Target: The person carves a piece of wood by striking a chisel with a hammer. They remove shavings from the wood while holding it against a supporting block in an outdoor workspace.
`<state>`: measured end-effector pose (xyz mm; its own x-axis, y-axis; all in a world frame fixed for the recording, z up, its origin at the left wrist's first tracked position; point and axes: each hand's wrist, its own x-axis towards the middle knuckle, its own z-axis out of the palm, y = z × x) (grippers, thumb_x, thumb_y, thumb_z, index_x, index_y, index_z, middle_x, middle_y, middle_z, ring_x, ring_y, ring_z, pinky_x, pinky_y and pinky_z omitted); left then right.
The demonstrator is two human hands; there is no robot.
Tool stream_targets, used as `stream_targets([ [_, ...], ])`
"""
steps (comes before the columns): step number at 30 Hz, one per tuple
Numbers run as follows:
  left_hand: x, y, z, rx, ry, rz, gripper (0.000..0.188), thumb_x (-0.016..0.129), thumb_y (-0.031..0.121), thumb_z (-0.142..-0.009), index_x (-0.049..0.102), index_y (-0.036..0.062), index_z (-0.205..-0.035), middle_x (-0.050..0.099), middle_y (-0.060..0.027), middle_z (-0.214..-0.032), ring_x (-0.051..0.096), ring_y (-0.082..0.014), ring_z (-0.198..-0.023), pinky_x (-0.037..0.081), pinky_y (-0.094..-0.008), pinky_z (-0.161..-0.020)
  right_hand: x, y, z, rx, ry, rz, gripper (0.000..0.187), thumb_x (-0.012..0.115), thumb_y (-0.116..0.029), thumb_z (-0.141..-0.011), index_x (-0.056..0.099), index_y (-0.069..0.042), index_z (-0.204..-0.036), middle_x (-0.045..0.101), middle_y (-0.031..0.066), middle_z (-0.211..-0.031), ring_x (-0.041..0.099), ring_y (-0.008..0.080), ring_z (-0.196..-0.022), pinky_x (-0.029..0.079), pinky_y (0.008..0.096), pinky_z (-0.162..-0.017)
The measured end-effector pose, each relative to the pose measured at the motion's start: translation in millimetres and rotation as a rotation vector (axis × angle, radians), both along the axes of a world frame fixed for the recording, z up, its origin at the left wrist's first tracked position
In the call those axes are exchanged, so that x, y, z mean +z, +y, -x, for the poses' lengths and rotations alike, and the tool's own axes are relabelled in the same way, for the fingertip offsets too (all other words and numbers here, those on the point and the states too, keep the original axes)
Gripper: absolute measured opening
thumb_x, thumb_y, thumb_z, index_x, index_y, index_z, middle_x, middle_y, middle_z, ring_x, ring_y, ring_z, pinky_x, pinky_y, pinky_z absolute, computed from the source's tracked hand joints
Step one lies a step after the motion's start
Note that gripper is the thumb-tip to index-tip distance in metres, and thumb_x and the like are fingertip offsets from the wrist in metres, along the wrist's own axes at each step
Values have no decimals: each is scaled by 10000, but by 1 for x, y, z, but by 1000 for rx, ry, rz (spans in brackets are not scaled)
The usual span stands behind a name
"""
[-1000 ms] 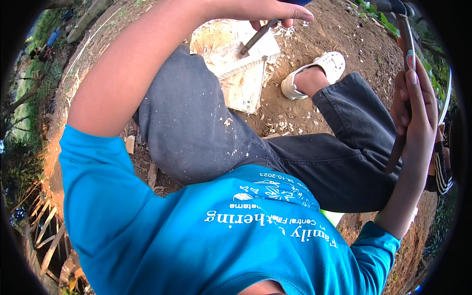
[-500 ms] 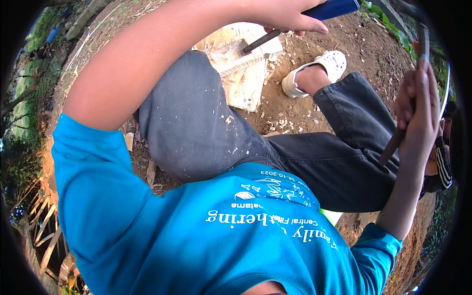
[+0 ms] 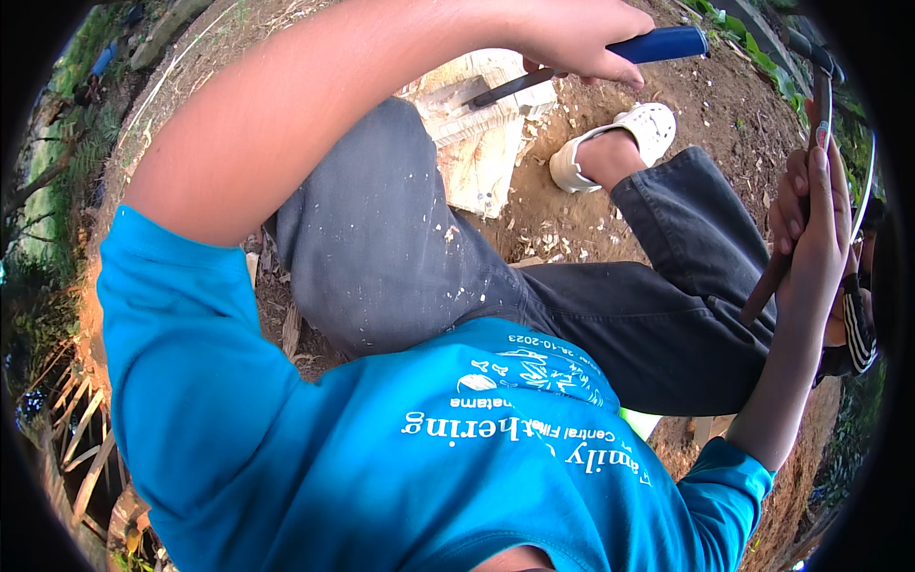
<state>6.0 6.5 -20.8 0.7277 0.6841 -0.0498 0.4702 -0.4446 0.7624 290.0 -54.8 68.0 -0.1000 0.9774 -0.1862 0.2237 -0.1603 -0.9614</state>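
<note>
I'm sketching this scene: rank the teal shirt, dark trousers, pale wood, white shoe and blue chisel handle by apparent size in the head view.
Teal shirt
Dark trousers
Pale wood
White shoe
Blue chisel handle
The shirt's nearness to the camera may exaggerate its lead.

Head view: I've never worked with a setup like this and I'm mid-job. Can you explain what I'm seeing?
There is no machine here: you see a person's two bare hands. The picture comes from the left of two fisheye cameras worn on the head, looking down, so straight edges bend near the rim.

The left hand holds a blue-handled, dark metal chisel-like tool, its far end against a pale, rough-cut wooden block on the ground.

The right hand holds a long, dark-handled hammer-like tool, its head raised near the upper right rim.

Pale wood chips dot the dark grey trousers and the brown soil.
</note>
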Motion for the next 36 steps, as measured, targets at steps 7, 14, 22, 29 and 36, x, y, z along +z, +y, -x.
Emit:
stream_targets([
  [7, 9, 3, -2, 6, 82, 190, 323, 664, 277, -948, 563, 0, -1081, 695, -224, -907, 711, -371, -826, 569, -466, -706, -4, -2, -1, 15, -106, 18, 430, 518, -268, -1087, 498, -18, -1436, 471, -45, -776, 385, -19, -507, 304, 160, -402],
  [14, 10, 6, 0, 47, 84, 305, 280, 635, 268, -973, 559, 18, -1073, 698, -148, -830, 713, -291, -717, 597, -421, -614, -13, 0, -2, 92, -227, 117, 406, 506, -264, -1091, 518, -24, -1418, 469, -56, -787, 378, -19, -504, 312, 167, -406],
  [22, 1, 7, 0, 48, 52, 290, 267, 635, 249, -961, 561, 13, -1061, 699, -154, -825, 713, -296, -715, 587, -422, -587, -17, -2, 11, 61, -195, 58, 399, 516, -260, -1086, 521, -23, -1408, 477, -51, -784, 387, -15, -514, 308, 161, -411],
  [29, 10, 6, 0, -9, 124, 268, 295, 652, 270, -954, 568, 2, -1047, 692, -190, -830, 712, -326, -706, 581, -439, -600, -16, 10, -3, 73, -167, 81, 399, 524, -270, -1083, 530, -25, -1397, 484, -55, -791, 362, -23, -495, 303, 157, -387],
  [36, -9, 10, 3, -13, 168, 173, 326, 657, 288, -955, 562, 1, -1077, 680, -217, -862, 712, -330, -695, 578, -440, -575, -20, 5, 16, 52, -180, 146, 465, 523, -271, -1083, 473, -18, -1469, 465, -44, -772, 389, -8, -519, 308, 164, -408],
])
